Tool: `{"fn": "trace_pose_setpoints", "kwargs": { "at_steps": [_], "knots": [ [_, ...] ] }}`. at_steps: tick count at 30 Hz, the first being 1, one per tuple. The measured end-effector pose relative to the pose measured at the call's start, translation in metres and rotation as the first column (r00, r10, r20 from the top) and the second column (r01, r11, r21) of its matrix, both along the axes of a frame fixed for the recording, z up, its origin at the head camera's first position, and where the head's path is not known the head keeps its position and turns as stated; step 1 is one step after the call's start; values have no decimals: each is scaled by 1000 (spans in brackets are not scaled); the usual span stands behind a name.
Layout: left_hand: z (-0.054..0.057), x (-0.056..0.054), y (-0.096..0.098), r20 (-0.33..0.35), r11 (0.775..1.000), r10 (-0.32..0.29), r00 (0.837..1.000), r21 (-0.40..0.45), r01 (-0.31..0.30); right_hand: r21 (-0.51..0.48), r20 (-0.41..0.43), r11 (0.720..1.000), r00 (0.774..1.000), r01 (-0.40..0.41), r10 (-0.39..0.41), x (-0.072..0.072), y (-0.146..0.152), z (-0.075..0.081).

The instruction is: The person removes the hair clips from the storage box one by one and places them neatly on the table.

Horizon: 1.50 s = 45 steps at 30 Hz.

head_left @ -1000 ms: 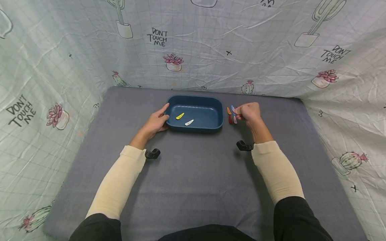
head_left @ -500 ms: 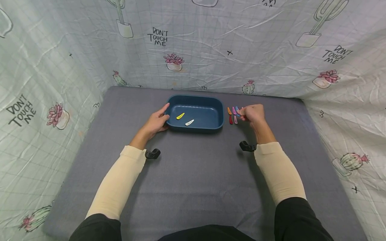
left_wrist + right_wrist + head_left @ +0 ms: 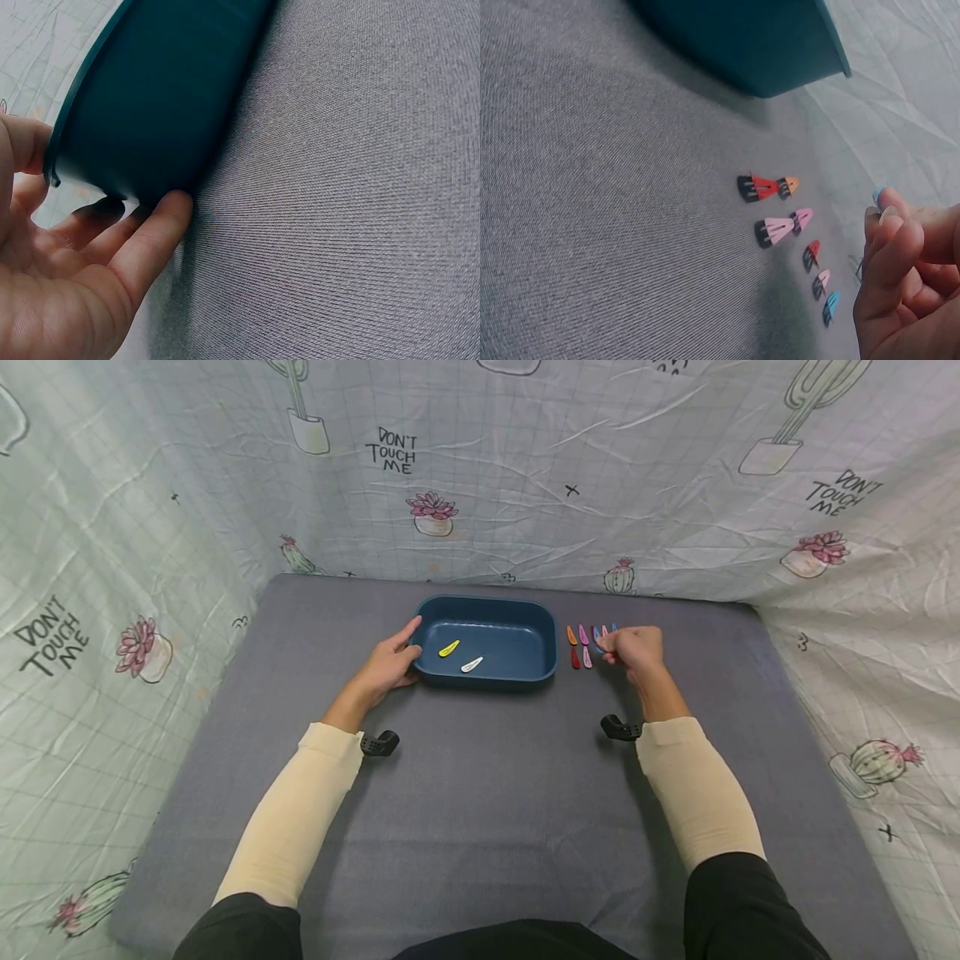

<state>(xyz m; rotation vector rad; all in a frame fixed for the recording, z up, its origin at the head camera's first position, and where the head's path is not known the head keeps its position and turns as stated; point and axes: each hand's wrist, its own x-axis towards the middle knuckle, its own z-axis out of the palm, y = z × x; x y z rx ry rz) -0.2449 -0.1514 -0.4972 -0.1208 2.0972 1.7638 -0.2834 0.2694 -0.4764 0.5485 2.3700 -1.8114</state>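
My left hand (image 3: 386,664) grips the left end of a dark blue tray (image 3: 551,643), its fingertips against the outer wall (image 3: 150,97) in the left wrist view. A yellow snap hair clip (image 3: 449,648) and a white one (image 3: 472,665) lie inside. Right of the tray, my right hand (image 3: 636,652) pinches a blue hair clip (image 3: 878,195), mostly hidden by the fingers and raised over the table. Beneath and beside it lie an orange clip (image 3: 572,636), red clip (image 3: 575,658), purple-pink clip (image 3: 583,636), light pink clip (image 3: 587,657) and a light blue clip (image 3: 832,304).
Another red clip (image 3: 813,251) and a small pink clip (image 3: 823,279) lie in line with the light blue one. Grey cloth (image 3: 480,793) covers the table. A printed curtain (image 3: 510,460) stands behind and at both sides.
My right hand has moved right and slightly nearer my body, pinching the blue clip. More clips on the cloth now show beside it. My left hand and the tray have stayed put.
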Motion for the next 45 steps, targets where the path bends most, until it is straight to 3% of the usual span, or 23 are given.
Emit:
{"fn": "trace_pose_setpoints", "kwargs": {
  "at_steps": [9, 17, 24, 45],
  "knots": [
    [-1, 3, 0, -17, 1000, 6, 1000, -7, -6, -24, -21, 1000, 1000, 16, -17, 0, 4, -9],
    [0, 3, 1, -18, 1000, 6, 1000, -13, -7, 52, -22, 999, 1000, 6, -5, 2, 9, -16],
    [2, 3, 1, -19, 1000, 8, 1000, -16, -8, 47, -25, 999, 1000, 20, -19, 1, 11, -21],
    [1, 0, 0, 12, 1000, 10, 1000, 4, -10, 39, 32, 999, 999, 34, -36, 3, 14, -29]
  ]
}}
